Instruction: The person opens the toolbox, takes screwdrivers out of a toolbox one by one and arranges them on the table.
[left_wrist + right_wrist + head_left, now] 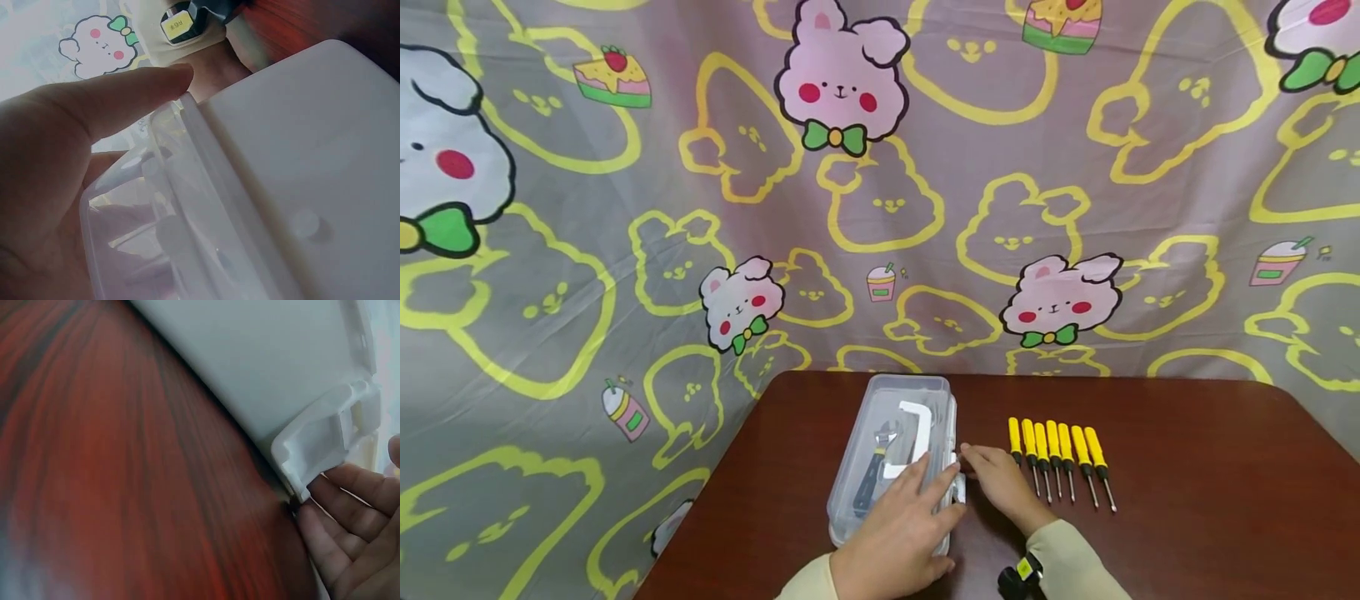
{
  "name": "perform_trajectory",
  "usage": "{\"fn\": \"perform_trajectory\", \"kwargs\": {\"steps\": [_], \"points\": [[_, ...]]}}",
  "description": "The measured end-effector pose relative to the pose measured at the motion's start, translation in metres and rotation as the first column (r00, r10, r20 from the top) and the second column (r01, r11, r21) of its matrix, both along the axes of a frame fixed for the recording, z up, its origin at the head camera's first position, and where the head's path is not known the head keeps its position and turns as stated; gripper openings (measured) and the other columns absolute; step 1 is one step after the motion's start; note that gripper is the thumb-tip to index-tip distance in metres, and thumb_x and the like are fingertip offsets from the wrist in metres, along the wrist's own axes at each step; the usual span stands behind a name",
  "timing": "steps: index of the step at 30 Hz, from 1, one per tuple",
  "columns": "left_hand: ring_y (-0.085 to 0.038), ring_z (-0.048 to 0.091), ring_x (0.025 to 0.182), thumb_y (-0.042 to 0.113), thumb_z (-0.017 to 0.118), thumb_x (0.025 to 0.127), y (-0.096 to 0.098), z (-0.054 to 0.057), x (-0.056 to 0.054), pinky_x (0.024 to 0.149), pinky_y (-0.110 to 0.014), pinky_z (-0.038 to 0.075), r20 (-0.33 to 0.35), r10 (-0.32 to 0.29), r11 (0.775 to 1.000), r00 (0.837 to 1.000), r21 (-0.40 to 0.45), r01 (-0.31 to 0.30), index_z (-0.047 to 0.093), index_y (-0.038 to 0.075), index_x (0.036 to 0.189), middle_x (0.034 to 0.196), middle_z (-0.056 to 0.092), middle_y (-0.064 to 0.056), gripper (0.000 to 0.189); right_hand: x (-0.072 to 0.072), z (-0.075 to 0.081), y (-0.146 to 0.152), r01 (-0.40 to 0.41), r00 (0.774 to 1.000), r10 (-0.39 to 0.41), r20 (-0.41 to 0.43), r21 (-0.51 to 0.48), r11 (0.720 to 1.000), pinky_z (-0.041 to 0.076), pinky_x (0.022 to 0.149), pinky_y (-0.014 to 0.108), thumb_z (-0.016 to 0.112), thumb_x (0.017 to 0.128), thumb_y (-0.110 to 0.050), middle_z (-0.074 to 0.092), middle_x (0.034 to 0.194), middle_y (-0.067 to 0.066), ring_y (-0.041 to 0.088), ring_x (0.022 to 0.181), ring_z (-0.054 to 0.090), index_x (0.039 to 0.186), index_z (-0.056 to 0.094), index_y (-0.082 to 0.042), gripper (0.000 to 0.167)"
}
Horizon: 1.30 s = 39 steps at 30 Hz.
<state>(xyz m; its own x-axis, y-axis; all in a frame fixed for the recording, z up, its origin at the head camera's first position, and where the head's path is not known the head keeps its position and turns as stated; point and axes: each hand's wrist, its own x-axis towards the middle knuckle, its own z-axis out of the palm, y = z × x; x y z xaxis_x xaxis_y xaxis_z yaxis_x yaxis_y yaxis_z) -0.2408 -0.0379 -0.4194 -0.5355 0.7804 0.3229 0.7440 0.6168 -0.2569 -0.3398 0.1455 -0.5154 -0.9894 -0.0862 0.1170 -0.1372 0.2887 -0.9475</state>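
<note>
A clear plastic storage box [891,385] lies on the table with its lid down. Through the lid show an adjustable wrench [871,475] with a dark handle and a white C-shaped piece [922,429]. My left hand [898,529] rests across the near right part of the lid, fingers spread; its thumb [134,94] lies along the box edge in the left wrist view. Beside the box's right side, my right hand [1000,479] touches a white latch [325,434], which stands out from the wall. In the right wrist view its fingers [350,512] reach under that latch.
Several screwdrivers [1055,446] with yellow and black handles lie in a row to the right of the box. The table [1217,467] is dark reddish wood. A cartoon-patterned cloth [947,208] hangs behind it. My right wrist wears a black device [1021,577].
</note>
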Motion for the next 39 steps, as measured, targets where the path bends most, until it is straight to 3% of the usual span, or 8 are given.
{"fn": "perform_trajectory", "kwargs": {"steps": [7,14,20,23,28,32,35,39], "points": [[-0.047,0.045,0.124,0.051,0.081,0.067,0.0,-0.003,-0.001,0.1,-0.049,0.04,-0.05,-0.017,1.0,0.999,0.007,0.017,0.068,0.019,0.111,0.149,0.038,-0.016,0.055,0.004,0.002,0.007,-0.004,0.999,0.007,-0.035,0.076,0.997,0.052,0.076,0.034,0.053,0.101,-0.026,0.069,0.093,0.001,0.016,0.087,0.064,0.095,0.074,-0.009,0.027],[-0.049,0.044,0.124,0.05,0.08,0.068,0.001,-0.004,0.0,0.1,-0.052,0.039,-0.056,-0.015,1.0,0.998,-0.001,0.015,0.069,0.02,0.104,0.146,0.043,-0.016,0.048,0.008,0.004,0.014,0.031,0.996,-0.017,-0.085,0.174,0.984,0.045,0.073,0.033,0.059,0.099,-0.026,0.067,0.086,-0.007,0.011,0.079,0.059,0.095,0.074,-0.016,0.019],[-0.05,0.043,0.125,0.049,0.079,0.068,0.002,-0.003,0.001,0.1,-0.054,0.038,-0.049,-0.014,1.0,0.999,-0.005,0.014,0.07,0.02,0.102,0.144,0.044,-0.017,0.046,0.013,0.01,0.019,0.064,0.997,-0.056,-0.062,0.128,0.99,0.045,0.063,0.03,0.065,0.094,-0.019,0.064,0.077,-0.003,0.012,0.067,0.056,0.091,0.073,-0.012,0.011],[-0.05,0.042,0.125,0.048,0.079,0.068,0.002,-0.002,0.001,0.101,-0.053,0.037,-0.032,-0.014,1.0,0.999,-0.006,0.014,0.069,0.02,0.103,0.145,0.044,-0.016,0.045,0.015,0.012,0.021,0.091,0.995,-0.085,-0.059,0.107,0.99,0.044,0.066,0.031,0.067,0.092,-0.017,0.066,0.081,-0.002,0.013,0.073,0.056,0.091,0.072,-0.01,0.009],[-0.05,0.041,0.126,0.045,0.078,0.069,0.0,-0.001,0.002,0.102,-0.053,0.037,-0.013,-0.007,1.0,1.0,-0.004,0.007,0.069,0.021,0.104,0.146,0.043,-0.016,0.043,0.014,0.015,0.021,0.126,0.992,-0.126,0.006,0.01,0.992,0.047,0.069,0.031,0.067,0.092,-0.015,0.067,0.087,0.003,0.016,0.077,0.06,0.095,0.072,-0.004,0.012],[-0.049,0.042,0.127,0.044,0.078,0.07,-0.001,-0.001,0.003,0.102,-0.052,0.036,-0.016,-0.005,1.0,1.0,-0.003,0.005,0.069,0.021,0.103,0.146,0.043,-0.016,0.042,0.013,0.019,0.022,0.143,0.988,-0.134,0.074,-0.135,0.981,0.05,0.07,0.03,0.065,0.094,-0.015,0.066,0.093,0.008,0.018,0.08,0.061,0.102,0.069,0.003,0.02],[-0.046,0.041,0.128,0.047,0.079,0.071,-0.002,-0.002,0.004,0.102,-0.051,0.037,-0.015,0.0,1.0,1.0,-0.006,0.0,0.068,0.021,0.11,0.146,0.042,-0.017,0.048,0.012,0.022,0.022,0.133,0.988,-0.103,0.112,-0.294,0.947,0.052,0.071,0.031,0.061,0.097,-0.015,0.065,0.096,0.011,0.02,0.081,0.062,0.108,0.064,0.009,0.027],[-0.042,0.039,0.132,0.052,0.081,0.07,-0.007,-0.002,0.005,0.102,-0.05,0.038,0.023,0.038,0.999,0.999,0.003,-0.038,0.053,0.016,0.138,0.151,0.035,-0.019,0.082,0.011,0.023,0.022,0.092,0.991,-0.03,0.134,-0.488,0.868,0.054,0.073,0.032,0.056,0.099,-0.015,0.064,0.097,0.015,0.021,0.082,0.063,0.111,0.059,0.015,0.033]]}}
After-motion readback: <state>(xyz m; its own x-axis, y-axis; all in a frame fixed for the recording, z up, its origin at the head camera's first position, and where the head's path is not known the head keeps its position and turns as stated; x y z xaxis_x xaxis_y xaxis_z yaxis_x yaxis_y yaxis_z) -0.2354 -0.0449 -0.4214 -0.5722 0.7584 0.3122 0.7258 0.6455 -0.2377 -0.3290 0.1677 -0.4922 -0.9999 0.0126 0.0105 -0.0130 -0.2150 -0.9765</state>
